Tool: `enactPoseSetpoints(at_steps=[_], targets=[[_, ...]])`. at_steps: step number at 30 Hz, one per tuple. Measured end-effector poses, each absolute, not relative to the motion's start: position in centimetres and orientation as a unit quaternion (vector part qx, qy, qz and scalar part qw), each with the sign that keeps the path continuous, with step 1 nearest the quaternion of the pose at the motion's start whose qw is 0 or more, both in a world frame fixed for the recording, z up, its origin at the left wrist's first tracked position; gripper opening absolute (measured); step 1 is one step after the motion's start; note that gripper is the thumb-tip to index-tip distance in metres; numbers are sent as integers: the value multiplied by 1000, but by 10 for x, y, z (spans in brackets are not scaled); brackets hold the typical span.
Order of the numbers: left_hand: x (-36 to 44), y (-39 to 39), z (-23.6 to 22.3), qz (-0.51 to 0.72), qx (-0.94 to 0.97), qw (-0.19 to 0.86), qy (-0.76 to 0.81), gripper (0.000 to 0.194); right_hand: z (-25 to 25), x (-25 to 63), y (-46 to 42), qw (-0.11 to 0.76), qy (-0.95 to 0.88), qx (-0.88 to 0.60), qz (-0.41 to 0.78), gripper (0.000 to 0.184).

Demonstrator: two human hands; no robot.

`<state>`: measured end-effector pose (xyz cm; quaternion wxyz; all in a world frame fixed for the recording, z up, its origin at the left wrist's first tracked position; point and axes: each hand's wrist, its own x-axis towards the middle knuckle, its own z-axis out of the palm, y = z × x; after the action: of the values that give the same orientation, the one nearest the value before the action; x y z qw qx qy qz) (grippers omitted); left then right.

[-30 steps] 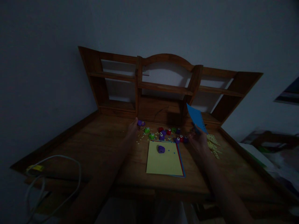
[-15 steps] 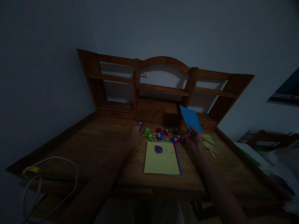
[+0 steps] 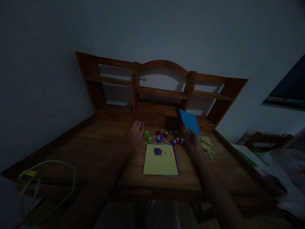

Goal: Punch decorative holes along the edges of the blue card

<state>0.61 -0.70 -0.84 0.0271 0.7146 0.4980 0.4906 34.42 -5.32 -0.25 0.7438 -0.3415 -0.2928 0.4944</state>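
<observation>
My left hand point(image 3: 135, 133) is closed around a small purple craft punch point(image 3: 141, 127), mostly hidden by the fingers, just above the back of the desk. In my right hand point(image 3: 194, 141) is a blue paper sheet point(image 3: 191, 121), pinched at its lower edge and tilted up; its right edge has a row of small notches. Between the hands stand several punches with white, eye-like tops: a green punch point(image 3: 149, 139), a red punch point(image 3: 166, 135) and a purple punch point(image 3: 174, 142) among them. Another purple punch point(image 3: 158, 151) lies on a yellow sheet point(image 3: 160, 166) atop other coloured sheets.
Yellow paper strips with holes point(image 3: 207, 145) lie right of my right hand. Tiny paper bits are scattered around the punches. A wooden shelf unit point(image 3: 162, 92) stands along the desk's back. A white cable point(image 3: 72, 178) loops at the front left.
My left hand has lifted slightly from beside the green punches, with the purple punch in its fingers. The right hand still holds the blue sheet. The whole view has shifted slightly.
</observation>
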Motion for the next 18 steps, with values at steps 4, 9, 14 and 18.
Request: enactPoseSetpoints(at_steps=[4, 9, 14, 18], targets=[[22, -12, 2, 512, 708, 55, 484, 25, -8, 347, -48, 754, -282, -325, 496, 29], [79, -31, 12, 480, 780, 132, 380, 18, -10, 347, -43, 749, -276, -326, 507, 33], [139, -46, 3, 339, 869, 96, 349, 29, -12, 344, -43, 752, -281, -319, 505, 29], [170, -37, -1, 268, 876, 122, 381, 36, -13, 342, -44, 754, -291, -317, 497, 29]])
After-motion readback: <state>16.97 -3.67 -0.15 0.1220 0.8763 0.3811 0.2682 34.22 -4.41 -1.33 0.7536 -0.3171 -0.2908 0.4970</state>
